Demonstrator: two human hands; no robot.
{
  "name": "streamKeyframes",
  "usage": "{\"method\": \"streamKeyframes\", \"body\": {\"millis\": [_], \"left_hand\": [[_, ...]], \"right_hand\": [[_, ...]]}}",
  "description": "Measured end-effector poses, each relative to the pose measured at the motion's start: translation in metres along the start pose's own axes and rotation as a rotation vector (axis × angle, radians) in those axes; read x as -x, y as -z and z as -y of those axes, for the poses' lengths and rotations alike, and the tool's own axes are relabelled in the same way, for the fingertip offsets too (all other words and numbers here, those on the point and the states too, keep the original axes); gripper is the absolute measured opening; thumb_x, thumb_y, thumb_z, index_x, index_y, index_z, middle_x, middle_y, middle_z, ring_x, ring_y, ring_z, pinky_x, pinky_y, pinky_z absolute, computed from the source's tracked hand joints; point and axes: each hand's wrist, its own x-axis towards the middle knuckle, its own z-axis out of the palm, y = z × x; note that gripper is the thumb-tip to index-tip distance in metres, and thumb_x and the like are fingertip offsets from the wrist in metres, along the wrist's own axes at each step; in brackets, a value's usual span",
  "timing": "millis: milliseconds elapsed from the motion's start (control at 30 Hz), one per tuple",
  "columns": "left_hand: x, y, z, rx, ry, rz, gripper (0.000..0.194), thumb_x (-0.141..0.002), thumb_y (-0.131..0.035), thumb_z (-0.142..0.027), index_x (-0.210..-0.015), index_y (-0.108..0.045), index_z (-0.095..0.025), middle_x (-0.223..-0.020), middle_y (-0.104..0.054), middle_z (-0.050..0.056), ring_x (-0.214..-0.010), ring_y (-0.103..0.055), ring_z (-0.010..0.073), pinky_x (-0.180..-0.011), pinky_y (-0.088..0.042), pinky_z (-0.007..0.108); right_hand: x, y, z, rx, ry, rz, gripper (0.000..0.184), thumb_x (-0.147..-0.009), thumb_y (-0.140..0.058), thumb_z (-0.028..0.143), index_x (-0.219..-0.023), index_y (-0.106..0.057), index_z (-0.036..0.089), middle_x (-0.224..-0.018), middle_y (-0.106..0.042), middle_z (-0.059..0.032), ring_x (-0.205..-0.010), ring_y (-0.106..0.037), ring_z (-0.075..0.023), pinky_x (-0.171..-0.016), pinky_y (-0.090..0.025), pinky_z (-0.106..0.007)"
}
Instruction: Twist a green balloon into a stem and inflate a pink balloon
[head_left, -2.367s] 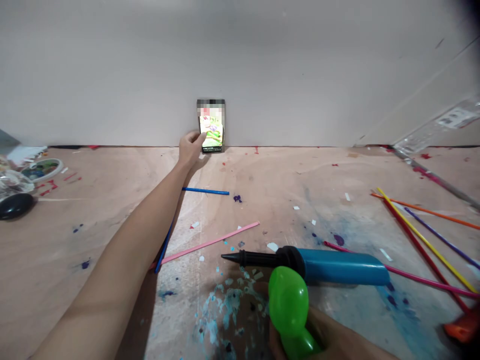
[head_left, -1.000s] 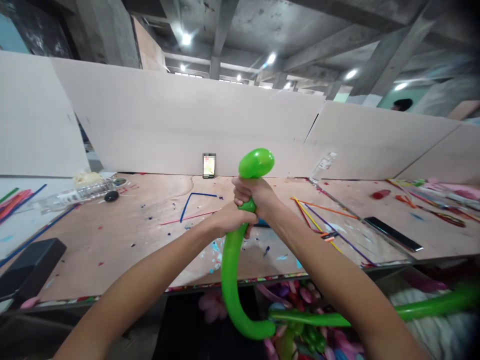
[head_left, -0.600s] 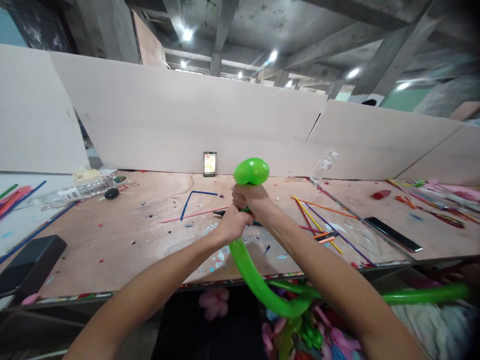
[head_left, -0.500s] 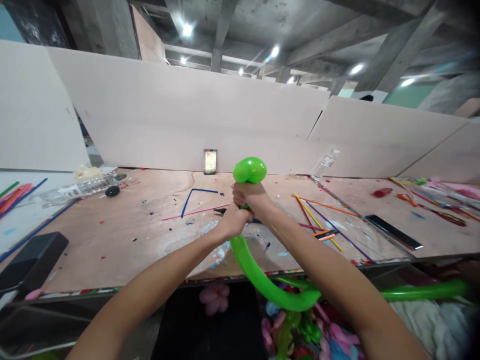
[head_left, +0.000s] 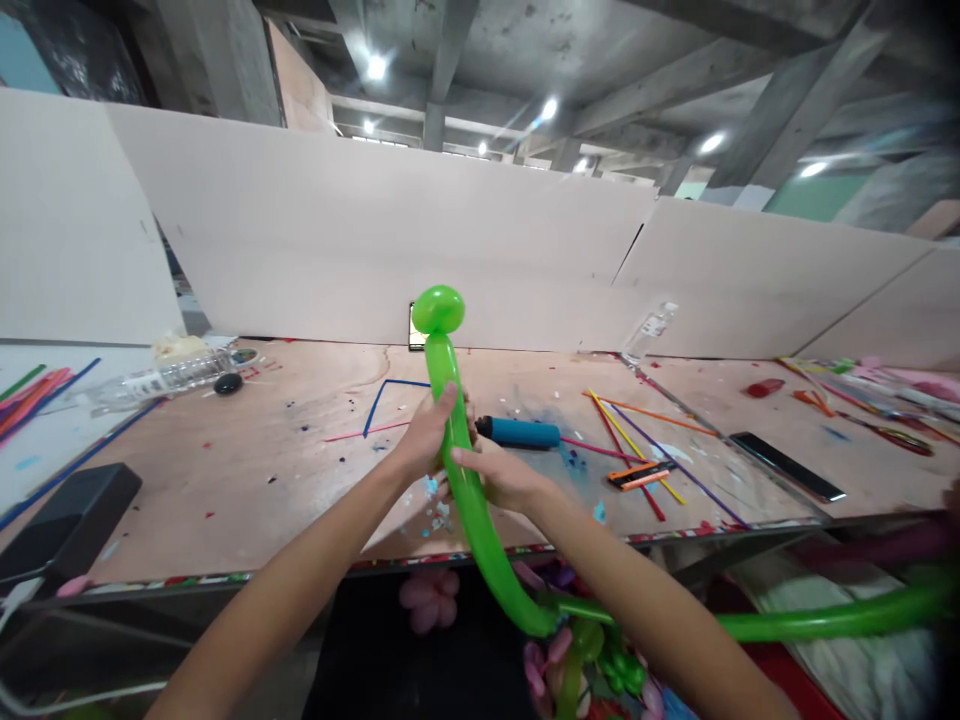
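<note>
A long green balloon (head_left: pixel 454 440) stands nearly upright in front of me, with a small twisted bubble at its top. My left hand (head_left: pixel 424 432) wraps around it from the left. My right hand (head_left: pixel 501 476) grips it just below, from the right. The balloon curves down past the table's front edge, then runs off to the right. A blue hand pump (head_left: pixel 517 432) lies on the wooden table (head_left: pixel 225 480) just behind my hands.
A phone (head_left: pixel 413 330) leans on the back wall, partly hidden by the balloon. Uninflated balloon strips (head_left: pixel 637 435) lie to the right, with a dark phone (head_left: pixel 787 466) beyond. A plastic bottle (head_left: pixel 161 378) lies far left, a black box (head_left: pixel 60 515) near left. Finished balloons (head_left: pixel 600 665) sit below the table edge.
Both hands slid down the balloon, from just under the top bubble to lower on its stem. The balloon now stands taller and the bubble looks smaller. The pump has come into sight.
</note>
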Motion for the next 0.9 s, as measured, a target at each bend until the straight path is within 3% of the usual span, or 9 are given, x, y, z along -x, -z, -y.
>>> {"method": "streamKeyframes", "body": {"millis": [100,200,367,467,567,700,833,900], "left_hand": [[0.004,0.007,-0.007,-0.253,-0.014,0.093,0.045,-0.077,-0.065,-0.057,-0.090,-0.055,-0.015,-0.073,-0.058,0.001,-0.058,-0.055,0.0113,-0.052,-0.045,0.023],[0.011,0.015,-0.014,-0.485,0.001,0.220,0.042,-0.082,-0.060,-0.055,-0.091,-0.060,-0.013,-0.067,-0.056,0.001,-0.051,-0.050,0.0105,-0.046,-0.038,0.022],[0.015,0.027,-0.014,-0.447,0.016,0.327,0.040,-0.078,-0.069,-0.044,-0.105,-0.065,-0.014,-0.097,-0.064,0.009,-0.088,-0.059,0.0181,-0.075,-0.047,0.026],[0.015,0.031,-0.010,-0.400,0.027,0.298,0.038,-0.077,-0.071,-0.041,-0.102,-0.066,-0.013,-0.094,-0.065,0.008,-0.087,-0.059,0.0188,-0.077,-0.046,0.027],[0.014,0.031,-0.006,-0.444,-0.024,0.178,0.028,-0.074,-0.073,-0.037,-0.087,-0.067,-0.013,-0.081,-0.065,0.004,-0.076,-0.059,0.0160,-0.070,-0.045,0.026],[0.011,0.030,0.002,-0.486,-0.068,-0.021,0.022,-0.068,-0.076,-0.032,-0.068,-0.064,-0.014,-0.064,-0.062,0.002,-0.063,-0.056,0.0149,-0.061,-0.043,0.025],[0.005,0.030,0.013,-0.453,-0.086,-0.211,0.019,-0.063,-0.078,-0.028,-0.065,-0.066,-0.013,-0.063,-0.064,0.002,-0.063,-0.057,0.0157,-0.059,-0.042,0.026],[0.001,0.031,0.018,-0.431,-0.094,-0.264,0.023,-0.061,-0.080,-0.030,-0.066,-0.066,-0.013,-0.066,-0.065,0.002,-0.064,-0.057,0.0159,-0.060,-0.043,0.026]], "right_hand": [[0.000,0.006,-0.008,0.080,-0.089,0.006,0.043,-0.069,-0.076,0.047,-0.087,-0.053,0.016,-0.061,-0.059,0.0016,-0.050,-0.056,-0.0117,-0.050,-0.047,-0.023],[0.004,0.011,-0.001,0.078,-0.093,0.132,0.049,-0.071,-0.072,0.056,-0.092,-0.052,0.017,-0.064,-0.061,0.0008,-0.050,-0.058,-0.0132,-0.047,-0.046,-0.023],[0.010,0.007,0.011,-0.169,-0.173,0.263,0.048,-0.081,-0.051,0.069,-0.089,-0.046,0.022,-0.059,-0.050,0.0065,-0.039,-0.045,-0.0091,-0.039,-0.037,-0.021],[0.010,0.004,0.009,-0.227,-0.179,0.267,0.043,-0.086,-0.045,0.065,-0.090,-0.046,0.022,-0.058,-0.047,0.0069,-0.037,-0.039,-0.0080,-0.037,-0.032,-0.020],[0.006,0.004,0.002,-0.184,-0.134,0.218,0.044,-0.085,-0.047,0.065,-0.089,-0.046,0.022,-0.059,-0.047,0.0067,-0.038,-0.039,-0.0076,-0.038,-0.031,-0.020],[-0.002,0.003,-0.005,0.158,0.042,-0.006,0.045,-0.088,-0.041,0.067,-0.085,-0.044,0.022,-0.061,-0.047,0.0058,-0.043,-0.043,-0.0098,-0.041,-0.034,-0.022],[-0.003,-0.004,-0.004,0.872,0.305,-0.294,0.043,-0.096,-0.032,0.058,-0.098,-0.051,0.020,-0.078,-0.060,-0.0040,-0.067,-0.058,-0.0174,-0.062,-0.042,-0.028],[-0.001,-0.008,-0.001,1.244,0.325,-0.408,0.043,-0.096,-0.037,0.053,-0.115,-0.049,0.017,-0.096,-0.064,-0.0122,-0.082,-0.062,-0.0235,-0.070,-0.042,-0.031]]}}
